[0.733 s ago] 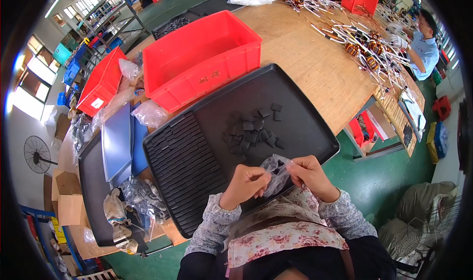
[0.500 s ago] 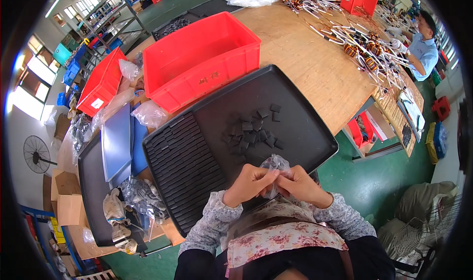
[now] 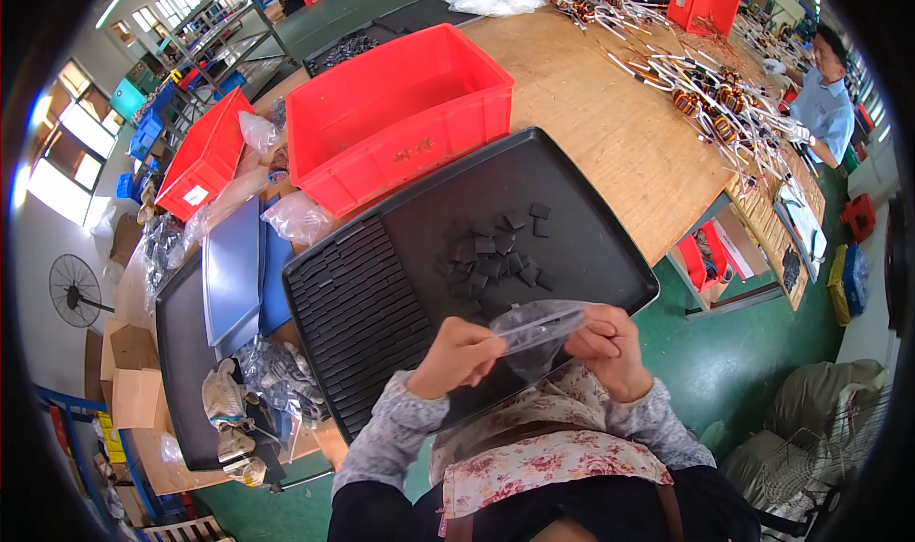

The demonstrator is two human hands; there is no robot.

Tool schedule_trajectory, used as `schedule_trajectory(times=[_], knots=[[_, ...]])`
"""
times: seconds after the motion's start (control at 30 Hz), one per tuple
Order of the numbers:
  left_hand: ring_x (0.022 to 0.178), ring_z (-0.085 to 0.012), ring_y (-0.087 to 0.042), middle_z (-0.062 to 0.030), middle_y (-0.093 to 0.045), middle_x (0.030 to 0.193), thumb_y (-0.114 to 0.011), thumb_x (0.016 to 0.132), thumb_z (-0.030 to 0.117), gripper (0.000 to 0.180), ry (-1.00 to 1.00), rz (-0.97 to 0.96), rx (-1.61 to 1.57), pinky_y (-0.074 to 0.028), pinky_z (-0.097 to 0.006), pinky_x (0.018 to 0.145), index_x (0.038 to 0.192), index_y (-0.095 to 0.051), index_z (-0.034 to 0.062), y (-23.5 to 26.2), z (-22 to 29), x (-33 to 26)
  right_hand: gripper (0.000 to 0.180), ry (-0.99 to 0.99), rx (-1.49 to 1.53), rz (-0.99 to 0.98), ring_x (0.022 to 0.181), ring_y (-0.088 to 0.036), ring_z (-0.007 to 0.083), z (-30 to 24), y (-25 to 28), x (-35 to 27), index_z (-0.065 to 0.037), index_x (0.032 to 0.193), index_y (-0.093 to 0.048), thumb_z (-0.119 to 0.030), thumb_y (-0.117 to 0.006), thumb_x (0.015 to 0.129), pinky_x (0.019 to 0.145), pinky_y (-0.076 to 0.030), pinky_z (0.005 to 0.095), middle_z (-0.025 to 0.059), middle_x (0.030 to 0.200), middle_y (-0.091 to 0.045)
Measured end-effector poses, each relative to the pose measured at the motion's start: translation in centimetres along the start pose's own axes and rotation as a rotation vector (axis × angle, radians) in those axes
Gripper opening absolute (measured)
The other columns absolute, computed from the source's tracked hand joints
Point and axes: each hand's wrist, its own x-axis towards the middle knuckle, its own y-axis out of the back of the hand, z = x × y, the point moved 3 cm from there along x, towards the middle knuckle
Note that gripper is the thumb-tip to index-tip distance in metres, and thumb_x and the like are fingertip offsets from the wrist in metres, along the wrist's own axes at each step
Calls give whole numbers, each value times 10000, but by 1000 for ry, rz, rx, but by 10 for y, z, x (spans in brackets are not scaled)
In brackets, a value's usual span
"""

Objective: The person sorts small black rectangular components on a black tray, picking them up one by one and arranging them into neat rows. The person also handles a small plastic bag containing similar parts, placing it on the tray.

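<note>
A clear plastic bag (image 3: pixel 536 337) is stretched between my two hands over the near edge of the black tray (image 3: pixel 591 213). My left hand (image 3: pixel 459 356) pinches one upper corner, and my right hand (image 3: pixel 610 349) grips the other, its fingers curled. Whether anything lies inside the bag I cannot tell. Beyond the bag, a loose heap of small black rectangular pieces (image 3: pixel 491 256) is scattered on the tray. Several rows of similar black pieces (image 3: pixel 357 304) lie closely lined up across the tray's left part.
A large red bin (image 3: pixel 400 151) stands behind the tray, with a smaller red bin (image 3: pixel 205 156) to its left. Blue panels (image 3: pixel 232 275) and worn gloves (image 3: pixel 224 399) lie at left. Wired copper coils (image 3: pixel 715 103) cover the far right, where a co-worker (image 3: pixel 824 103) works.
My hands have moved apart, and the bag that was bunched between them is now spread out with its upper edge pulled straight.
</note>
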Motion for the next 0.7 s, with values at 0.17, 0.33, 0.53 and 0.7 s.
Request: schedule_trajectory(times=[0.17,0.33,0.53,0.7], knots=[[387,-36,-483,15,-538,483,-620,931,243,422,100,44,35,-316,-197,370,562,-604,39,-9,-9,-10,453,6,-472,128,409,-269,83,-16,-7,1,-146,526,-345,-148,-546,932,475,-230,286,-32,447,-329],[429,-56,-524,-15,-582,525,-580,971,228,412,-50,81,-26,-371,-191,407,617,-626,22,-17,15,11,443,139,-449,185,404,-261,79,-40,-4,7,-145,530,-343,-154,-567,911,465,-218,287,-37,450,-323],[533,-61,-569,-26,-629,623,-536,1007,272,385,-162,117,-10,-408,-192,481,727,-643,31,-13,11,25,425,399,-680,288,399,-288,66,-65,-11,22,-131,538,-369,-155,-566,914,459,-254,265,-27,472,-362],[553,-59,-571,-17,-622,620,-548,999,268,365,-117,139,45,-406,-196,498,742,-649,28,-13,-21,36,328,245,-1228,147,581,-498,91,-40,12,49,-37,699,-530,-159,-465,997,547,-385,244,16,604,-548]])
